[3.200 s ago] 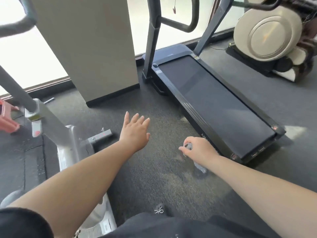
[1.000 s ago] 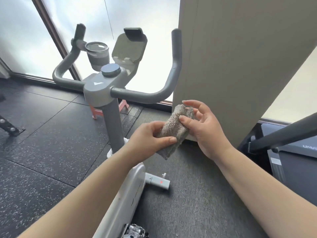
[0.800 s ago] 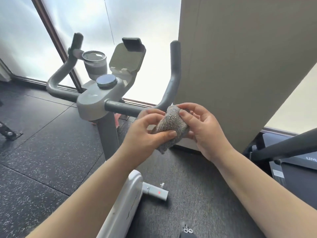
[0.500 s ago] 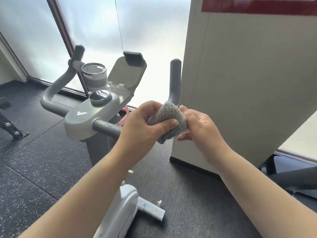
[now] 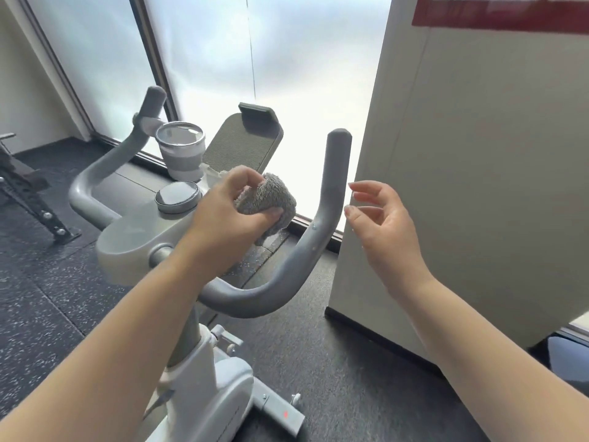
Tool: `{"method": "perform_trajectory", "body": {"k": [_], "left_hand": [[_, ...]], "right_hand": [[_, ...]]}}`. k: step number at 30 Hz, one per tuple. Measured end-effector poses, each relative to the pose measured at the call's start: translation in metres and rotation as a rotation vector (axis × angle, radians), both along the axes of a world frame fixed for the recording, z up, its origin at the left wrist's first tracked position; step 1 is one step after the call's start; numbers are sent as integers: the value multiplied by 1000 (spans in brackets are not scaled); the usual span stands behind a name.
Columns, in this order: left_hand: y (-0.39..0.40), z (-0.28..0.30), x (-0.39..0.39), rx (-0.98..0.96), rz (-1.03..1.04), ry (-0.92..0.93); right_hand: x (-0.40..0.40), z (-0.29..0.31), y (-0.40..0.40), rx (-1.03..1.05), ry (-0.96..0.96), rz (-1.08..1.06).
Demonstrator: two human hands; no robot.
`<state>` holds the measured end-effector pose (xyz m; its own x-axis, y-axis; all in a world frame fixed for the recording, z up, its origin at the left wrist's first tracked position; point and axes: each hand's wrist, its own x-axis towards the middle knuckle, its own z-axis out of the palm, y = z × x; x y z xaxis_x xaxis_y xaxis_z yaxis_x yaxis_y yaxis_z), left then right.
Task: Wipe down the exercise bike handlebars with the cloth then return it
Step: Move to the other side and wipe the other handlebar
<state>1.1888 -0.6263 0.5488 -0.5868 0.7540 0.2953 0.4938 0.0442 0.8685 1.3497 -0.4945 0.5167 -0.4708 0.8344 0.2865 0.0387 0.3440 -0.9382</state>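
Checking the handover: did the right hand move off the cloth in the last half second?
Yes. The right hand has let go and moved right, past the right handlebar; the left hand alone grips the cloth.

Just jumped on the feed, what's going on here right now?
A person stands at an exercise bike with a bunched grey cloth gripped in the left hand, held above the console between the two handlebars. The right hand is empty, fingers loosely spread beside the upright right handlebar, not touching it. The cloth is not on either bar, so wiping does not look under way. A cup sits in the bike's holder near the left handlebar.
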Motion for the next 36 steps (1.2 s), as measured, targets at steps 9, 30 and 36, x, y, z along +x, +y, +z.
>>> {"method": "perform_trajectory", "body": {"k": [9,30,36], "left_hand": [[36,13,-20,-21,-99,-34],[84,8,-16,216,-227,-67],[88,6,-12,220,-208,-68]], "right_hand": [[-20,6,22,-26,35,-70],[-39,8,27,-91,110,-74],[-38,9,23,-103,110,-78]]}}
